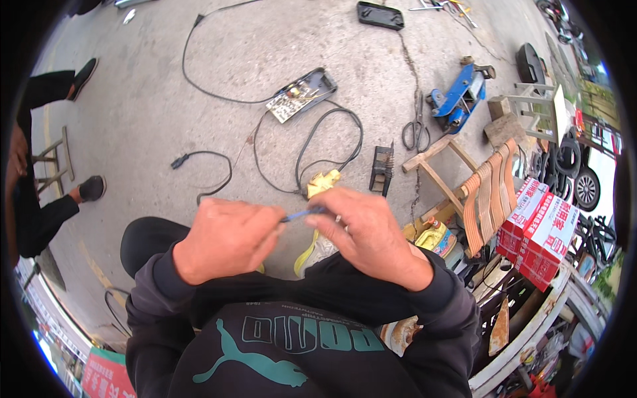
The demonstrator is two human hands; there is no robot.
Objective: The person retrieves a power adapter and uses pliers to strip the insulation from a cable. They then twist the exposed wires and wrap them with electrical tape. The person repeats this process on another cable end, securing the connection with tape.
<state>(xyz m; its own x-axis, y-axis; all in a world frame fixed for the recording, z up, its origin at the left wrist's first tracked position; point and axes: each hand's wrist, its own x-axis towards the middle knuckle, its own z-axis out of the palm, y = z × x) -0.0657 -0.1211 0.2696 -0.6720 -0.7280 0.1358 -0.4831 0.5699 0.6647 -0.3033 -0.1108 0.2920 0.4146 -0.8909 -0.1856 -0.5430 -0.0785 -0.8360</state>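
Note:
A thin blue wire [302, 214] runs between my two hands in front of my lap. My left hand [229, 240] is closed, pinching one end of it. My right hand [361, 231] pinches the other end between thumb and fingers. What the fingertips cover stays hidden. Beyond the hands, on the concrete, lies an opened black case with a circuit board [292, 105] in it. Black cables loop around it, one ending in a plug [179, 161]. Close by my right hand is a crumpled-looking yellow thing [323, 184].
Scissors [417, 132], a black stand with a spring [381, 169] and a blue jack [459, 99] lie to the right. A folding chair [490, 192] and red-white boxes [537, 229] stand nearer. The black cover [380, 15] lies far off. A person's shoe [92, 188] is at left.

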